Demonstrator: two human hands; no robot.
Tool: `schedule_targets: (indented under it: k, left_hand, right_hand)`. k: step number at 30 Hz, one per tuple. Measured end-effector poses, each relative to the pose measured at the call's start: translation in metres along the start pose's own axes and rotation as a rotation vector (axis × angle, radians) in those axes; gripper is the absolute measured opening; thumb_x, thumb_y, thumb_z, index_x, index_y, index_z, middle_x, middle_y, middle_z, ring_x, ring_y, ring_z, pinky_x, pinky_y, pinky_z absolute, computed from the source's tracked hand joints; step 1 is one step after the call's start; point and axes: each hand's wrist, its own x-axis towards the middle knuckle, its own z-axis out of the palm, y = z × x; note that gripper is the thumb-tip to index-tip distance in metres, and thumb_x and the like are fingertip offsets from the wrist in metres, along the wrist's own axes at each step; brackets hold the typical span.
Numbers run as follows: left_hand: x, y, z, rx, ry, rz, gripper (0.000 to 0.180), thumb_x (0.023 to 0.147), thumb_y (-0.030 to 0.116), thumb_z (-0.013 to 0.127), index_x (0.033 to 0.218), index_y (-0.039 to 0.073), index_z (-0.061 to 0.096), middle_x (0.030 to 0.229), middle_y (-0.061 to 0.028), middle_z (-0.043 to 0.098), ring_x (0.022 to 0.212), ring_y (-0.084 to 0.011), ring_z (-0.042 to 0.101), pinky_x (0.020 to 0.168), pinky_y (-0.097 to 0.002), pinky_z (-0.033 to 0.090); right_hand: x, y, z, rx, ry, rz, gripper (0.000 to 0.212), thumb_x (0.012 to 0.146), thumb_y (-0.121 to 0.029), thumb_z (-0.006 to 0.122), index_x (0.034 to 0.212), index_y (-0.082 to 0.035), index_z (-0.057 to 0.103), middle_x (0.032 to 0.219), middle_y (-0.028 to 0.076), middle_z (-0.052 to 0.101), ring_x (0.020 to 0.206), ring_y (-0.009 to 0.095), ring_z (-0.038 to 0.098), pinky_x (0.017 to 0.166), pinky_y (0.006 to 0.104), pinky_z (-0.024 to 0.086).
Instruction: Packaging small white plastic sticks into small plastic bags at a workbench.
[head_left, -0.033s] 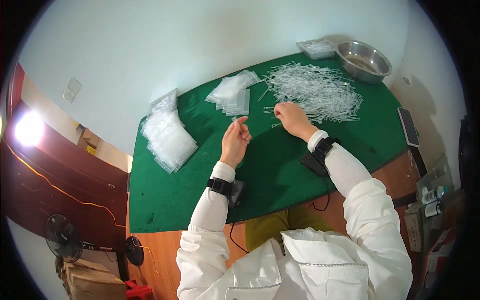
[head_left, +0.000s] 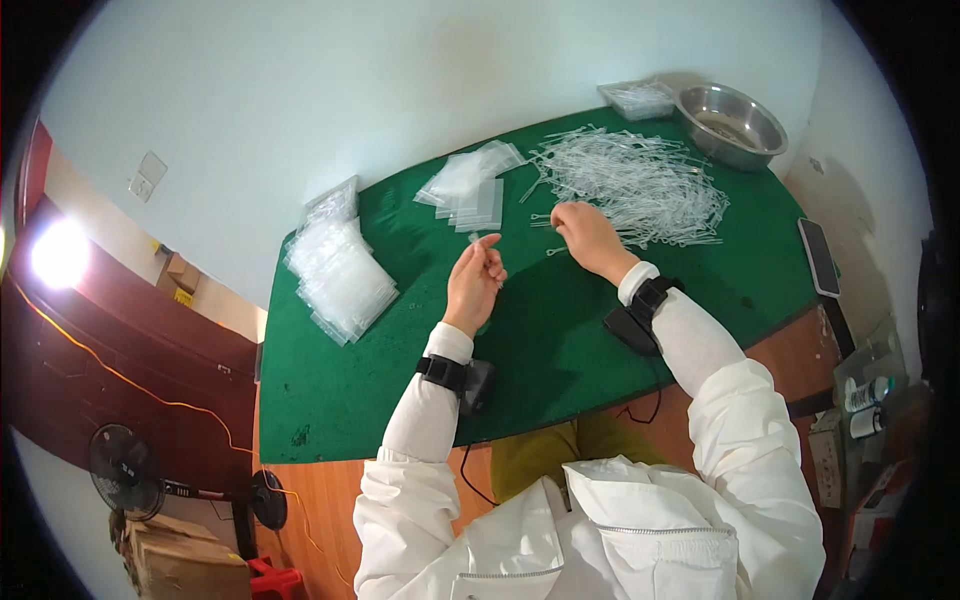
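Note:
My left hand (head_left: 474,282) is above the green table, its thumb and fingers drawn together. A small clear bit shows at its fingertips, too faint to name. My right hand (head_left: 590,240) reaches down at the near left edge of a heap of clear plastic sticks with looped ends (head_left: 630,180). Its fingers are curled together, and a few loose sticks (head_left: 541,219) stick out beside the fingertips; what lies between them is hidden. Just beyond my left hand is a fanned stack of clear zip bags (head_left: 478,207).
A larger pile of clear bags (head_left: 345,275) covers the left of the green tabletop (head_left: 400,390). At the far right sit a filled clear pack (head_left: 638,100) and a steel bowl (head_left: 733,125). A phone (head_left: 819,257) lies at the right edge; a fan (head_left: 125,472) stands lower left.

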Motion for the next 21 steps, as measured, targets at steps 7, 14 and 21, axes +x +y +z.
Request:
schedule_targets:
  k: [7, 14, 21]
  left_hand:
    - [0.000, -0.003, -0.006, -0.010, -0.056, -0.030, 0.025, 0.097, 0.021, 0.037, 0.103, 0.001, 0.050, 0.077, -0.0013, 0.044, 0.064, -0.0109, 0.037, 0.060, -0.0249, 0.036]
    - [0.000, -0.006, -0.002, 0.016, -0.124, -0.082, 0.023, 0.097, 0.021, 0.036, 0.100, 0.003, 0.049, 0.087, -0.0041, 0.053, 0.074, -0.0128, 0.051, 0.065, -0.0272, 0.043]
    - [0.004, -0.008, -0.014, -0.031, -0.150, -0.083, 0.024, 0.097, 0.020, 0.034, 0.105, 0.003, 0.049, 0.099, -0.0073, 0.056, 0.085, -0.0170, 0.057, 0.072, -0.0309, 0.048]
  right_hand:
    - [0.004, -0.023, -0.010, 0.224, 0.297, -0.125, 0.012, 0.079, -0.003, 0.053, 0.090, -0.005, 0.058, 0.076, 0.008, 0.055, 0.074, 0.028, 0.056, 0.061, 0.0354, 0.046]
    - [0.000, -0.048, -0.014, 0.348, 0.333, -0.301, 0.011, 0.077, -0.008, 0.059, 0.088, -0.006, 0.062, 0.090, 0.007, 0.062, 0.081, 0.026, 0.060, 0.065, 0.0313, 0.049]
    - [0.000, -0.062, 0.005, 0.396, 0.192, -0.489, 0.012, 0.075, -0.012, 0.061, 0.086, -0.007, 0.065, 0.095, 0.006, 0.063, 0.086, 0.025, 0.061, 0.071, 0.0323, 0.050]
